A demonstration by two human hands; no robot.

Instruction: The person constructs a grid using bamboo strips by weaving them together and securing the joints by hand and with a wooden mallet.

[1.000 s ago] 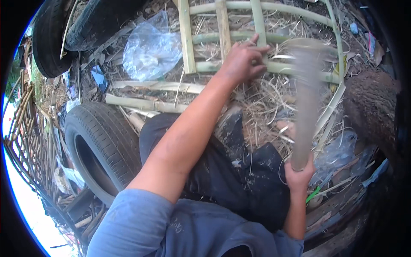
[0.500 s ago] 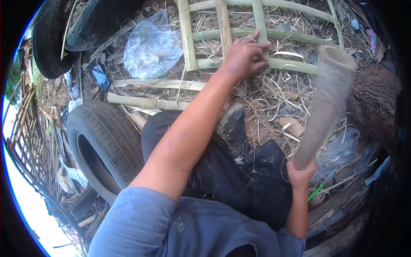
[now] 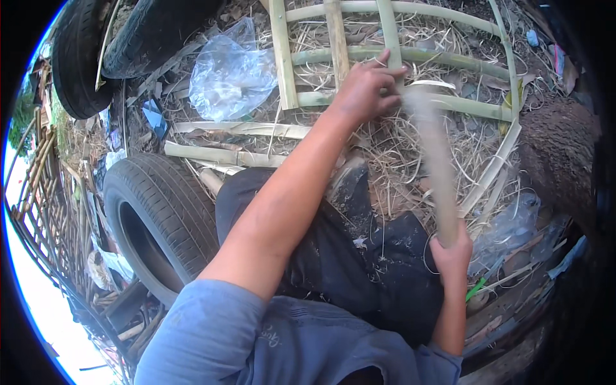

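Observation:
A lattice of pale green bamboo strips [image 3: 443,59] lies on the ground before me, with crosspieces woven over and under. My left hand [image 3: 367,91] is at its near edge, with the fingers and thumb about the lower end of one upright bamboo strip [image 3: 389,29]; one finger stretches along it. In my right hand [image 3: 453,253] is a thick bamboo tube [image 3: 437,167], gripped at its lower end and smeared by motion. The tube's upper end is close to the right of my left fingers; whether it touches the strip I cannot tell.
A tyre [image 3: 163,221] stands at my left, with more tyres [image 3: 151,38] at the far left. A clear plastic bag [image 3: 231,80], loose bamboo slats [image 3: 221,153] and shavings [image 3: 391,170] litter the ground. At the right is a rough brown trunk or mound [image 3: 561,144].
The bamboo tube has swung left and tipped toward my left hand, uncovering the lattice's right corner. My left hand stays at the same strip.

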